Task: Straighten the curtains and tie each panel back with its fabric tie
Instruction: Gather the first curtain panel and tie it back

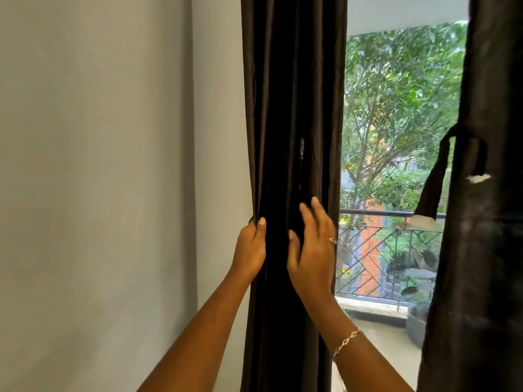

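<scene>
A dark brown curtain panel (294, 108) hangs gathered in folds at the left of the window. My left hand (250, 247) grips its left edge, thumb in front of the fabric. Beside it, my right hand (312, 250) lies flat on the folds with fingers spread, holding nothing. A second dark panel (481, 250) hangs at the right edge of the view. Its fabric tie (435, 176) hangs loose from it in a loop, one end dangling with a pale tip.
A grey wall (113, 165) stands left of the curtain. Between the two panels the window (396, 137) shows a balcony railing (387, 250), trees and a dark planter (417, 323) on the balcony floor.
</scene>
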